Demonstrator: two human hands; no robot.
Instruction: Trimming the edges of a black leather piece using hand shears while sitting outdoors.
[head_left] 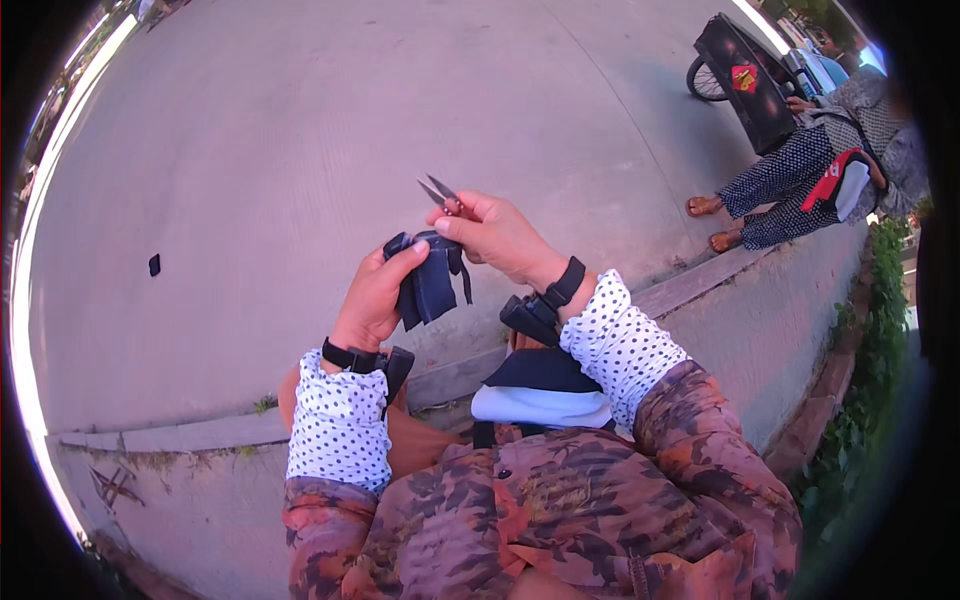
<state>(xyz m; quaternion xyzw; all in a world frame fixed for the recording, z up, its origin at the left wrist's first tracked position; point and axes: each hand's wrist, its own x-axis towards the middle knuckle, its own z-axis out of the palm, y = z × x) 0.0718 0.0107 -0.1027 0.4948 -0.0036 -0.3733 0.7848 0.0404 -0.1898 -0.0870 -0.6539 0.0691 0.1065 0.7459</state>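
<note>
A small dark navy fabric piece (432, 288) is pinched in my left hand (366, 302), with the thumb pressed on its upper edge. Narrow strips dangle from its right side. Thread snips (440, 192) are held in my right hand (508, 240), their pointed blades spread and aimed up and to the left, away from the fabric. The right thumb and fingers close around the snips just right of the fabric's top edge; whether they touch the fabric I cannot tell. On my lap lie a black cloth (542, 370) and a folded white cloth (540, 404).
A small dark piece (154, 265) lies on the concrete at left. Beyond the right end of the concrete ledge (700, 275), another person (790, 190) sits with red and white cloth. A dark box cart (745, 90) stands behind; green plants (850, 430) line the right side.
</note>
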